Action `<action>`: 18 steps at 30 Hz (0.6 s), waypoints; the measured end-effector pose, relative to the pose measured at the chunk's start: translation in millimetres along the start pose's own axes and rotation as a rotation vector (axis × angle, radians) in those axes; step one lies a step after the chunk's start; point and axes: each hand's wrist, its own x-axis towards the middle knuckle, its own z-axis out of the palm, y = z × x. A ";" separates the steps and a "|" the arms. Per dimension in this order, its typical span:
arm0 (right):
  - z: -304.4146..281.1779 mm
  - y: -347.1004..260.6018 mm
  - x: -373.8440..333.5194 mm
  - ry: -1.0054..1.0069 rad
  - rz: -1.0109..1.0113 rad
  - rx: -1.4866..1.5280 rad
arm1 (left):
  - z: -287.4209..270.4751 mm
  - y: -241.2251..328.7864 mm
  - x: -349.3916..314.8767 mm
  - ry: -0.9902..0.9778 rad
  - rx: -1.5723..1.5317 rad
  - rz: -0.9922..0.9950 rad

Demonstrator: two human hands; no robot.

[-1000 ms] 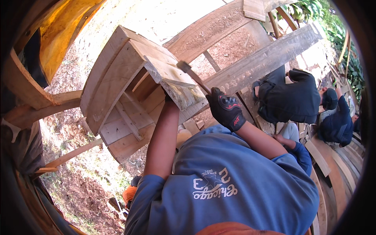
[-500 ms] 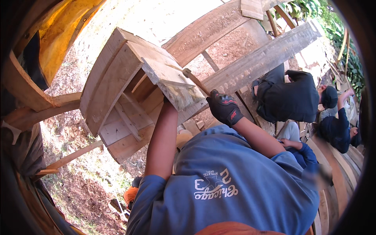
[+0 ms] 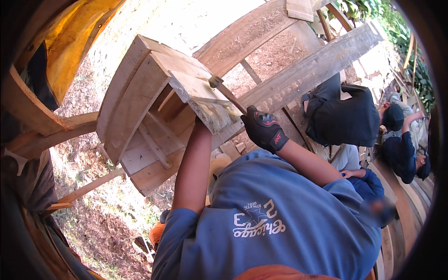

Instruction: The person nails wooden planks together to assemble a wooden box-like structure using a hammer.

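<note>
The gloved right hand (image 3: 264,129) is clenched around a hammer (image 3: 227,93) whose head rests on the wooden board (image 3: 203,99). The left hand is hidden behind that board, its grip unknowable. A wooden frame (image 3: 140,116) adjoins the board.

Outdoors, sunlit dirt ground (image 3: 107,219), long timber beams (image 3: 308,70), greenery (image 3: 373,14).

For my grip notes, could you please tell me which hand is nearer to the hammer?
Right. The gloved right hand grips the hammer by its handle. The left forearm reaches up beside it to the wooden board, and that hand is hidden behind the board.
</note>
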 end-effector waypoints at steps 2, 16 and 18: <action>-9.1 -8.4 2.0 -0.005 -0.079 0.012 | -3.5 -1.0 -3.9 0.005 -0.013 0.016; -28.7 -13.1 -2.6 0.048 -0.006 0.012 | -5.8 -1.8 -3.5 -0.003 -0.038 0.028; -51.6 -36.4 -6.0 0.193 -0.127 0.087 | -8.2 -3.5 -4.3 -0.001 -0.042 0.019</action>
